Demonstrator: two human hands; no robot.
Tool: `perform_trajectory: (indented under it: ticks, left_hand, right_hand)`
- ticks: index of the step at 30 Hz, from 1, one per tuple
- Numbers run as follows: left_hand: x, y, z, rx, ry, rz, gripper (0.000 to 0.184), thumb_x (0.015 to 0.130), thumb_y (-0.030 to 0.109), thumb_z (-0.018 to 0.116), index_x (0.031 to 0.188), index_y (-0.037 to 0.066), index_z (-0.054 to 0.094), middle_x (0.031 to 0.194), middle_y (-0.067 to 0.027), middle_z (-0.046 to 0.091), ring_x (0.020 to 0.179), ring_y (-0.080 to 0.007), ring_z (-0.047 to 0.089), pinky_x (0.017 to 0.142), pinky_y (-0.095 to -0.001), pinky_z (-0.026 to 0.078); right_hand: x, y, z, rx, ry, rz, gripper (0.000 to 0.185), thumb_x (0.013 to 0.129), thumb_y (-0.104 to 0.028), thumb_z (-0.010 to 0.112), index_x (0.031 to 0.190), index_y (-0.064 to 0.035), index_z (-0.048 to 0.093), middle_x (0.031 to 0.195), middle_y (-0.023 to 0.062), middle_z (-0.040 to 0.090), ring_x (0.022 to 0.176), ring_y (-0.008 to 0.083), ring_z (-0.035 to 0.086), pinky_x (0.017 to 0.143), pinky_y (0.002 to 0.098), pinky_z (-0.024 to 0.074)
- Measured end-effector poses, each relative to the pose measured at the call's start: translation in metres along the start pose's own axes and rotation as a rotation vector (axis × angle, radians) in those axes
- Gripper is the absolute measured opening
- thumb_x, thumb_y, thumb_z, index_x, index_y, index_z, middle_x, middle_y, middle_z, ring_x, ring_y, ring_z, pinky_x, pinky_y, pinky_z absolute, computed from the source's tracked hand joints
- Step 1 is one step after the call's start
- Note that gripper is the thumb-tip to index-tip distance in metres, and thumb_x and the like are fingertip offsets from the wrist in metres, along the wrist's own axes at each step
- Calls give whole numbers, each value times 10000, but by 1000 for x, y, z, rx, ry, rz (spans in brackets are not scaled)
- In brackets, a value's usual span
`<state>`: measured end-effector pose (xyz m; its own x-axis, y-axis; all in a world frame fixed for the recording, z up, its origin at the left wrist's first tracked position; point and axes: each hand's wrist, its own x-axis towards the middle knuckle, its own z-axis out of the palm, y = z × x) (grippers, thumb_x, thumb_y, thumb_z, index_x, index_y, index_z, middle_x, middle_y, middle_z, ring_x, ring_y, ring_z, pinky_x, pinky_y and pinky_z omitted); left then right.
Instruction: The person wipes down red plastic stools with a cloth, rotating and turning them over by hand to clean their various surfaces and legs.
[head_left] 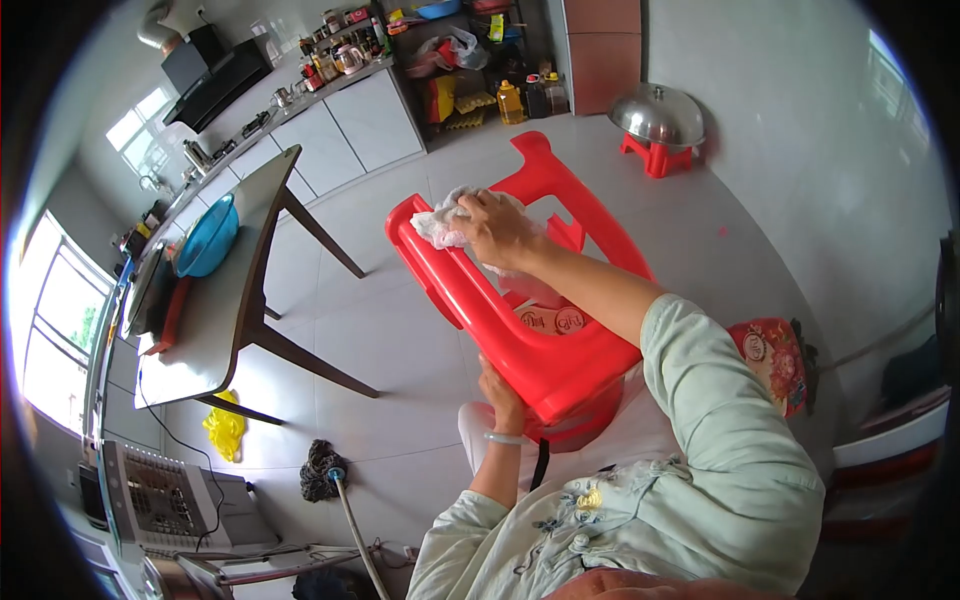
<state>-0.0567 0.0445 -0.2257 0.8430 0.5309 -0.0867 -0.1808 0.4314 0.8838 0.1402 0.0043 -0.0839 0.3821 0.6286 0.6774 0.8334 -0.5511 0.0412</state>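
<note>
A red plastic stool [560, 370] lies tipped over my lap, its legs pointing away from me. My right hand [492, 232] presses a crumpled whitish cloth [437, 228] against the end of one leg, fingers closed over it. Lower down, my left hand [501, 400] grips the stool's side near my knee. Its fingers are partly hidden behind the red plastic, and a pale bracelet circles the wrist. Through the stool's opening a printed surface with lettering [552, 318] shows.
To the left stands a table [215, 330] with a blue basin [208, 238]. A mop [325, 470] and a yellow bag [224, 427] are on the floor. Ahead, a metal dome lid [657, 115] rests on a small red stool [655, 158]. A red patterned bag [768, 362] is at my right.
</note>
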Motion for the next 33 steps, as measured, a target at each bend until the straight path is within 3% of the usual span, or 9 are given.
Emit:
perform_trajectory:
  ticks: [7,12,16,18,22,27,28,30,33]
  left_hand:
    - [-1,-3,1,-15,-24,-2,548,1024,439,308,1063,-39,574,934,-123,640,795,-174,611,715,-294,511]
    - [-8,10,7,45,-59,56,539,1026,439,299,1089,-27,563,947,-117,639,796,-173,617,715,-294,521]
    - [-8,6,2,130,-78,79,505,1005,421,332,1196,-12,508,1075,-163,623,899,-234,647,746,-350,554]
    - [-11,10,7,228,-42,163,512,1028,418,304,1140,-25,533,977,-116,635,813,-185,626,729,-303,531]
    - [-4,-8,-11,443,-100,387,478,1026,383,319,1151,-30,522,1002,-134,642,842,-223,643,732,-322,533]
    - [-5,2,-10,713,-97,374,456,1011,354,337,1181,-37,500,1060,-192,636,916,-287,655,718,-365,534]
    - [1,-4,-15,722,-100,371,456,1011,354,337,1181,-37,500,1060,-192,636,916,-287,655,718,-365,534]
    - [9,-13,-21,896,-123,595,510,816,203,686,1215,-23,462,1073,-191,612,948,-339,622,767,-405,505]
    - [3,-7,-7,422,-169,340,502,830,213,671,1222,-22,464,1086,-185,614,951,-344,624,774,-406,506]
  right_hand:
    - [-8,87,-28,-25,-85,297,268,833,-163,585,1093,-143,646,1137,139,580,1022,342,579,896,447,484]
    - [-35,164,-53,-253,-421,728,299,788,-241,651,1083,-194,662,1155,126,599,1071,328,582,898,446,486]
    - [-28,197,-77,-179,-400,720,301,777,-286,678,1058,-179,669,1102,113,621,1066,312,584,901,439,472]
    - [-10,210,-69,-251,-101,499,287,769,-320,696,1012,-169,682,1040,104,638,1056,277,584,903,414,460]
    - [13,222,1,266,177,73,432,816,-315,694,1183,-99,615,1214,177,561,1195,327,485,1026,403,376]
    - [-15,215,53,460,-147,664,561,863,-328,623,1369,-167,441,1289,247,491,1193,394,490,1020,413,391]
    - [-17,215,46,466,-145,672,561,863,-328,623,1369,-167,441,1289,247,491,1193,394,490,1020,413,391]
    - [-29,218,31,421,-256,642,532,876,-321,600,1372,-204,446,1268,255,494,1166,416,505,1015,409,398]
    - [-56,203,14,376,-270,592,469,881,-306,594,1327,-194,505,1290,257,459,1188,411,487,1014,410,398]
